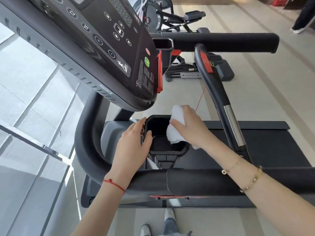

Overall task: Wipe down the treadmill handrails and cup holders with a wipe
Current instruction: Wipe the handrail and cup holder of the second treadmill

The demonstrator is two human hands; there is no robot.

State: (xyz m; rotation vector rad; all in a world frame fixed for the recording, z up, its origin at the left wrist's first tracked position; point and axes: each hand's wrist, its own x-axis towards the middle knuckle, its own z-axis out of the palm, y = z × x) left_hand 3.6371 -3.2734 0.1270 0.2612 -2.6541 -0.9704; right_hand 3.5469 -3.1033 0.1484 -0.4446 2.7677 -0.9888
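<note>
A black cup holder [153,123] sits below the treadmill console, at the centre of the head view. My left hand [132,143] rests on its left rim, thumb over the edge and fingers along the outside. My right hand [189,125] grips a crumpled white wipe [173,133] and presses it against the holder's right rim and inner wall. The near padded handrail [196,183] runs across below my forearms. A second cup holder [162,44] and the far handrail [221,41] lie beyond the console.
The black console [95,48] with buttons hangs over the upper left. A curved grip bar [216,92] with a red tab and a thin red cord stands right of the cup holder. Another exercise machine [170,17] stands behind. Glass panels run along the left. A person stands at the top right.
</note>
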